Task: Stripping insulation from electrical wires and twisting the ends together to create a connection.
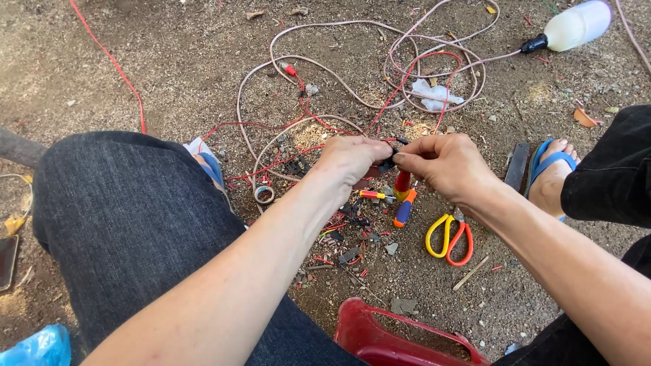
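My left hand (351, 159) and my right hand (444, 163) meet above the dirt ground, both pinching a small dark piece (386, 165) joined to a red wire (291, 159). The wire runs off to the left from my fingers. Just below my hands lie a red and orange screwdriver (405, 196) and a smaller yellow-handled tool (371, 194). Scissors with yellow and red handles (450, 239) lie below my right wrist.
Tangled pale and red cables (380, 74) spread over the ground ahead, ending near a white bulb (575, 26). A tape roll (264, 194) lies left of my hands. My jeans-clad knee (129, 217), a red plastic stool (400, 339) and blue sandals (549, 166) surround the spot.
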